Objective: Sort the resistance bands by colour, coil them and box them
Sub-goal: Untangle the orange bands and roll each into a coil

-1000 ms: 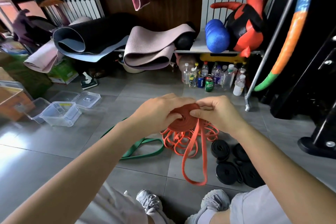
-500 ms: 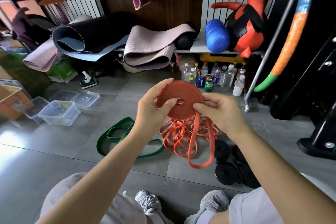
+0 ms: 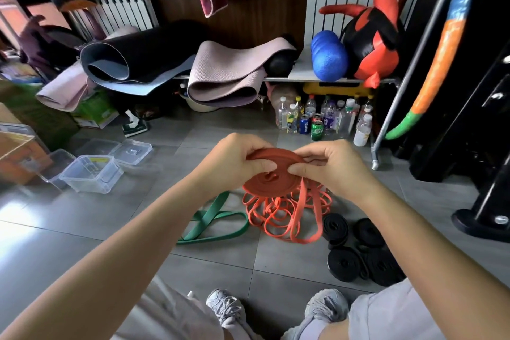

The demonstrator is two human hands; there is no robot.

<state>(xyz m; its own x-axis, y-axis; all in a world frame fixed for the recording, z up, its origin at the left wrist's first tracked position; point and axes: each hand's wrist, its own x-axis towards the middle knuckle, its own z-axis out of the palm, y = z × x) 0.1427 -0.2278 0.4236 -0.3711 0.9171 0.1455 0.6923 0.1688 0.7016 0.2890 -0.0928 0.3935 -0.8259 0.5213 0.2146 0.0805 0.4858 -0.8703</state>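
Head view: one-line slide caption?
Left hand and right hand grip a part-coiled red band over loose orange bands, a green band and black coils; clear boxes at left.

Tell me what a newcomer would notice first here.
First, the red band coil, gripped by the left hand and right hand at centre. Beneath lies a tangle of orange bands on the floor, a green band to its left, black coiled bands to its right.
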